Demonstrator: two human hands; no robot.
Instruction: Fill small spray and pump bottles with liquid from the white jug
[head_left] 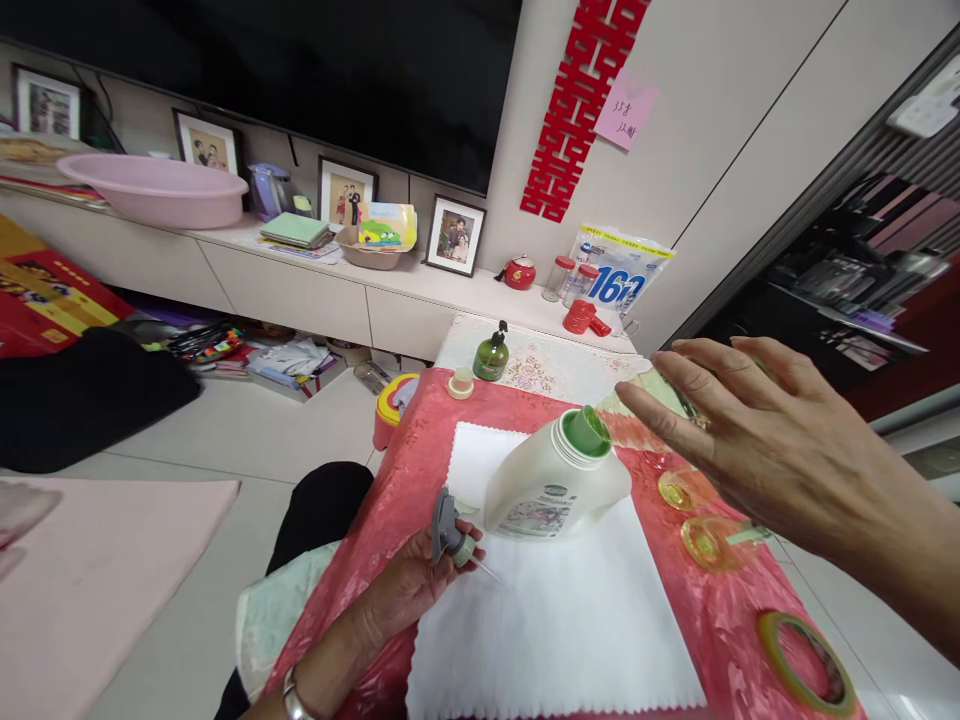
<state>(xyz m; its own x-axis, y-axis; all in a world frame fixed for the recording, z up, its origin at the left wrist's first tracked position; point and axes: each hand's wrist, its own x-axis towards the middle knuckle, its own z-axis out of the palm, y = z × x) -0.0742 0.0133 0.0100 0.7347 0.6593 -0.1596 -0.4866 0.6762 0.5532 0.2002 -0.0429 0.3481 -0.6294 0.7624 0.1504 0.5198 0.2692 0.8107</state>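
Our left hand [412, 582] pinches a gray trigger sprayer [445, 530] beside the green-spouted white jug [551, 490]; how our right hand [765, 430] grips we cannot tell.

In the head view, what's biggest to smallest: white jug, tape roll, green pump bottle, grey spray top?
1. White jug
2. Tape roll
3. Green pump bottle and grey spray top: too alike to rank

And it's a home living room here: a black flat-screen television [300, 70] over a low cream cabinet [286, 297] lined with black-framed photographs [454, 236] beyond the left hand [420, 582], and red paper-cut characters [574, 130] hanging ahead, left of the right hand [761, 425].
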